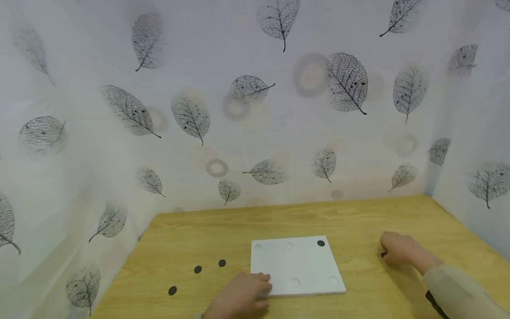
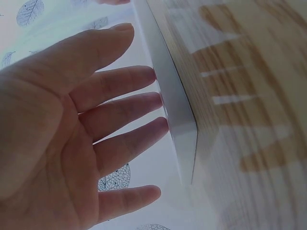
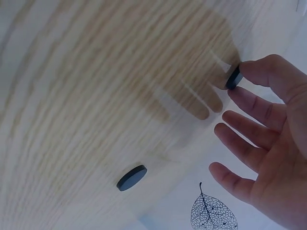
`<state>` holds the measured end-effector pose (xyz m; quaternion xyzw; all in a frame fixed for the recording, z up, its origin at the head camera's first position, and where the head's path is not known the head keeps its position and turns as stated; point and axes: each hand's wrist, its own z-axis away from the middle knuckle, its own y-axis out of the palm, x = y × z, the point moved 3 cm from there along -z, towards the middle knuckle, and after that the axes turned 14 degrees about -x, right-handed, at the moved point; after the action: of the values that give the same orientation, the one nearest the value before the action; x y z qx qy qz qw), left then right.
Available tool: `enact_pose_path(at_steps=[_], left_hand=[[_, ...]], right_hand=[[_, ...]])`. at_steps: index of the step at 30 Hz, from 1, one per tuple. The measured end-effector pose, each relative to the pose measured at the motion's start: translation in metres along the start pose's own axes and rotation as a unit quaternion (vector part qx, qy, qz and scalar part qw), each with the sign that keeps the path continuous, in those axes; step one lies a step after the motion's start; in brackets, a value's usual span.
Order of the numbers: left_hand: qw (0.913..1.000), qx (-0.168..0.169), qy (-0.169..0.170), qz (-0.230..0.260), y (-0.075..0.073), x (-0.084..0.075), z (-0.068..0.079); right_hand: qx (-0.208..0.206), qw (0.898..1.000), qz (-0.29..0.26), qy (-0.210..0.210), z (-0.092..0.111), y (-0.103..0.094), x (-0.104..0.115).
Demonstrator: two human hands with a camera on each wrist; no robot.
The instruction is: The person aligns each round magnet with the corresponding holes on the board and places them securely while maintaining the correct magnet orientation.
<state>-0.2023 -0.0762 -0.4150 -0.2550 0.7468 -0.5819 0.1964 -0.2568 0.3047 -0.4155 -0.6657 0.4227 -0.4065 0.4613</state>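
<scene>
A white board (image 1: 295, 266) with shallow round recesses lies flat on the wooden table, a black disc (image 1: 320, 243) sitting in its far right recess. My left hand (image 1: 243, 294) is at the board's near left corner; in the left wrist view its straight fingertips (image 2: 156, 98) touch the board's edge. Off to the right of the board, my right hand (image 1: 400, 250) pinches another black disc (image 3: 233, 77) between thumb and index finger, just above the table. A further black disc (image 3: 132, 178) lies on the table near that hand, hidden in the head view.
Three loose black discs lie left of the board: a near one (image 1: 172, 290), a middle one (image 1: 198, 269) and a far one (image 1: 222, 263). A pale leaf-patterned curtain (image 1: 279, 133) surrounds the back and sides of the wooden table (image 1: 358, 226).
</scene>
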Motion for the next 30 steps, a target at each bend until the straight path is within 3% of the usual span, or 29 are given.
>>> enact_pose_path(at_steps=[12,19,30], left_hand=[[1.0000,-0.008,0.003,0.000,-0.001,0.000,-0.001],[0.9994,-0.023,0.022,-0.011,-0.002,-0.001,0.000],[0.9996,-0.016,0.014,-0.017,-0.005,-0.002,0.001]], right_hand=[[0.008,1.000,0.013,0.004,0.000,-0.003,-0.001],[-0.014,0.999,0.007,-0.036,0.001,0.001,0.008],[-0.019,0.997,0.020,-0.075,-0.006,-0.002,0.025]])
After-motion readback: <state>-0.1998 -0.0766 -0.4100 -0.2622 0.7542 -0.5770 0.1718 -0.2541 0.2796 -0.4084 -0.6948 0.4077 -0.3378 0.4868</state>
